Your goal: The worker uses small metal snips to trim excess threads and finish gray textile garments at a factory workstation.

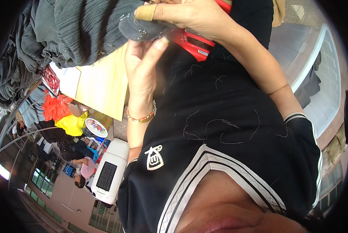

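Observation:
A small dark grey fabric piece (pixel 143 29) with shiny little metal-like bits is pinched between my two hands at the top of the head view. My left hand (pixel 141 62), with a beaded bracelet at the wrist, grips its lower edge from below. Over its upper side reaches my right hand (pixel 197 17), a tan wrap around one finger, closed on the same piece. Right behind them lies a dark grey ribbed garment (pixel 81 31); whether the piece is joined to it I cannot make out. The right hand's other fingertips are partly hidden at the upper edge.
Dark garments (pixel 11 77) are heaped at far left beside a yellow board (pixel 104 89). A red object (pixel 197 50) sits under my right hand. A translucent tub (pixel 329 93) with dark cloth stands right. Plastic bags (pixel 57 106), a white box (pixel 112 167) and a person (pixel 88 167) are lower left.

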{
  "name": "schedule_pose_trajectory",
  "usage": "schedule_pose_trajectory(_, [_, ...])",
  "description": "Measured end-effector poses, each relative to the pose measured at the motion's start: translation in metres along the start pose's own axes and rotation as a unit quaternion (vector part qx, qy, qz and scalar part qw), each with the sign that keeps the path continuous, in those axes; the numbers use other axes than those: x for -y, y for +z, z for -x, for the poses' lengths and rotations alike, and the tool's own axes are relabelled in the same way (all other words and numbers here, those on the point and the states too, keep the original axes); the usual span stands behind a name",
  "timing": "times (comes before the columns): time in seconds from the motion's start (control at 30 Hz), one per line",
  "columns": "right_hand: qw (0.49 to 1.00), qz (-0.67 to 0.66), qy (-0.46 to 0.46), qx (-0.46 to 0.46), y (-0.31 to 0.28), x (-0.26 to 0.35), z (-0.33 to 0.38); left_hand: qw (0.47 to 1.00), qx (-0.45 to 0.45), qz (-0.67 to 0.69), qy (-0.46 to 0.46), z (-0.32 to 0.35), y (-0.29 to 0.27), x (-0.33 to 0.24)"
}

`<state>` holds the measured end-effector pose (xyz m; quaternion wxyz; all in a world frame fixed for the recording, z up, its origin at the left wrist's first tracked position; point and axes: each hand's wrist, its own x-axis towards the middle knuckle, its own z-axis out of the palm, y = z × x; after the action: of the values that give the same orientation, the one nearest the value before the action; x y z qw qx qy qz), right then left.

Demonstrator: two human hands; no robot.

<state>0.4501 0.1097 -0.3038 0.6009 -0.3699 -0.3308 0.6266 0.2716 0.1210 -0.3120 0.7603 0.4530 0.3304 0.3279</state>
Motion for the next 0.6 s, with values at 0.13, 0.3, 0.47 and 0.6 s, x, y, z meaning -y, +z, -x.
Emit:
schedule_pose_trajectory(0.13, [0.999,0.038,-0.020,-0.020,0.002,0.003,-0.003,0.999,-0.013,0.031,-0.018,0.000,-0.007,0.004])
schedule_pose_trajectory(0.3, [0.991,0.109,-0.027,-0.074,-0.016,0.010,0.000,0.989,0.030,0.129,-0.066,0.000,-0.007,-0.008])
schedule_pose_trajectory(0.47, [0.967,0.201,-0.127,-0.091,-0.022,0.015,0.022,0.989,0.031,0.125,-0.067,-0.001,0.002,-0.016])
schedule_pose_trajectory(0.6, [0.889,0.403,-0.211,-0.046,-0.021,0.026,0.048,0.991,-0.008,0.122,-0.055,-0.004,0.005,-0.012])
